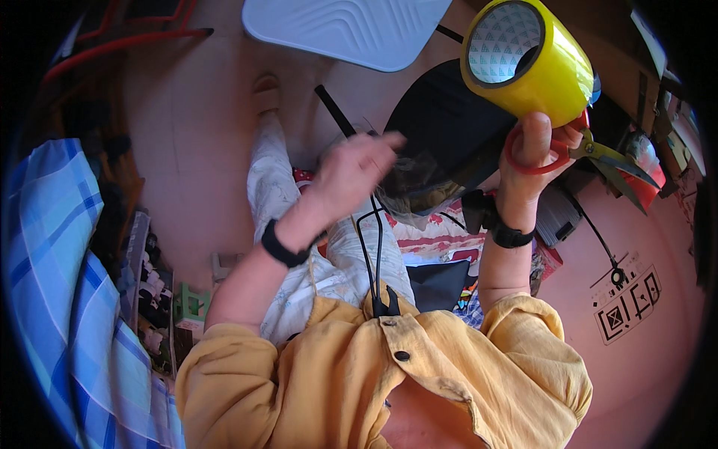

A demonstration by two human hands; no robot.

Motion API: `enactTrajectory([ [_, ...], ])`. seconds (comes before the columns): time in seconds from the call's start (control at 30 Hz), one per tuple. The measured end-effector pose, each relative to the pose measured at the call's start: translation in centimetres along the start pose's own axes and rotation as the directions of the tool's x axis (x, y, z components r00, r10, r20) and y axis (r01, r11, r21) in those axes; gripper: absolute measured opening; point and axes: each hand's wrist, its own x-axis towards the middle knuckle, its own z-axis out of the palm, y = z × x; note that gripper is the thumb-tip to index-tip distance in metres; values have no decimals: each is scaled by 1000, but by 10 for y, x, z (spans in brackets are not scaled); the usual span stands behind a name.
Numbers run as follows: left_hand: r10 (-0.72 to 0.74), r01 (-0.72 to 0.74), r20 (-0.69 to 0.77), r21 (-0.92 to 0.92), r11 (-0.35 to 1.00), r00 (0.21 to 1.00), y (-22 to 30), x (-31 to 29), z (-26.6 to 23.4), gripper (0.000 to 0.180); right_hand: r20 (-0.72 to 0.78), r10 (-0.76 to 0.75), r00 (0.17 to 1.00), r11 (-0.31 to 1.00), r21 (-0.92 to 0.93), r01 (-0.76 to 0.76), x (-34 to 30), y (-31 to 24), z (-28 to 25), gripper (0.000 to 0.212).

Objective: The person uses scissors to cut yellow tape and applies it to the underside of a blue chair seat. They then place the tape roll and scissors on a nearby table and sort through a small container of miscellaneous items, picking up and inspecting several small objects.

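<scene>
My right hand [535,150] is raised on the right and holds scissors [598,153] with red handles, a thumb in one loop and the blades spread outward. A wide roll of yellow tape [565,82] is in the same hand, above the scissors, its hollow core tilted up. My left hand [348,179] hovers over my lap, left of the roll, its fingers blurred by motion. Clear plastic film [419,198] hangs just beside and below it; whether the hand touches it I cannot tell. Behind lies a dark, rounded black thing [441,123].
A pale blue plastic stool top [344,34] stands ahead. Blue checked cloth [56,247] hangs at the left, near a crowded low rack [153,292] and a green item [192,307]. Boxes and clutter [677,142] line the right side. A red-and-white patterned cloth [441,243] lies by my legs.
</scene>
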Motion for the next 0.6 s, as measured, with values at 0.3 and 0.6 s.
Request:
enactTrajectory([
  [0.3, -53, -34, 432, 192, 981, 900, -44, 18, 18, 54, -10, -42, 999, 999, 10, 42, 1, 4, 0, 48],
  [0.6, -24, 23, -4, -56, 998, 1000, 23, 4, 11, 58, 98, -111, 989, 993, 56, 106, 6, 10, 0, 43],
])
